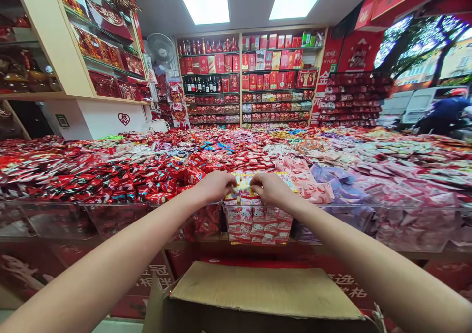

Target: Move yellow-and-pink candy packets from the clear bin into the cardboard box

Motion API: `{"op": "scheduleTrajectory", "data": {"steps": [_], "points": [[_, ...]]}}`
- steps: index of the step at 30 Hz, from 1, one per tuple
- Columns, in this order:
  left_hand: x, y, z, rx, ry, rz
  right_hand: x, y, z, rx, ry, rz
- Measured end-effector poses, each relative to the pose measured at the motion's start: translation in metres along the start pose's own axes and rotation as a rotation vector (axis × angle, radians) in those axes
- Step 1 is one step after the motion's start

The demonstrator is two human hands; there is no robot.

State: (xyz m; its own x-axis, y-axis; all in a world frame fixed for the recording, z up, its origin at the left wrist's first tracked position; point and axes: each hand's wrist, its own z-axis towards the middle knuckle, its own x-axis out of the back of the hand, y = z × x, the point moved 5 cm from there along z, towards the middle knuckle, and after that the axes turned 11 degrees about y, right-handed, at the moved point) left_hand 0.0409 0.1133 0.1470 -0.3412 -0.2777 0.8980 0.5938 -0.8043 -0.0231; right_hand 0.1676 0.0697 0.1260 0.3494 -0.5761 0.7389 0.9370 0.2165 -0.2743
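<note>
My left hand [217, 185] and my right hand [273, 190] reach forward, close together, over a clear plastic bin [223, 220] at the front of the display. Both have their fingers curled, pinching at small yellow-and-white packets [243, 181] on top of the bin. Inside it, pink and white cartoon-cat packets [258, 221] show in neat rows through the front wall. My fingers partly hide how the yellow packets are gripped. Red shiny packets [162, 180] lie left of my left hand, and pink packets [315, 188] lie right of my right hand.
Below the bins, a cardboard box [250, 286] stands close to me with its flap raised. Purple packets [339, 180] fill a bin to the right. Shelves of bottles and red boxes [258, 80] line the back wall. A person [446, 109] on the street is at far right.
</note>
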Motion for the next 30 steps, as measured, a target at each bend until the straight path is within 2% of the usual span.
{"op": "scheduleTrajectory", "data": {"steps": [6,15,23,27,30], "points": [[-0.007,-0.003,0.001,-0.005,0.017,0.045,0.001,-0.001,0.0,0.012,-0.022,-0.034],[-0.015,-0.003,0.004,0.022,0.021,0.088,0.009,-0.008,-0.006,0.066,0.034,-0.078],[-0.013,-0.008,0.003,-0.033,0.038,0.128,0.002,-0.007,-0.007,0.133,-0.012,-0.141],[-0.011,-0.007,0.001,-0.072,0.049,0.113,0.001,-0.005,-0.004,0.114,0.017,-0.14],[-0.014,-0.008,0.001,-0.099,0.04,0.102,-0.003,-0.005,-0.002,0.118,-0.025,-0.135]]}}
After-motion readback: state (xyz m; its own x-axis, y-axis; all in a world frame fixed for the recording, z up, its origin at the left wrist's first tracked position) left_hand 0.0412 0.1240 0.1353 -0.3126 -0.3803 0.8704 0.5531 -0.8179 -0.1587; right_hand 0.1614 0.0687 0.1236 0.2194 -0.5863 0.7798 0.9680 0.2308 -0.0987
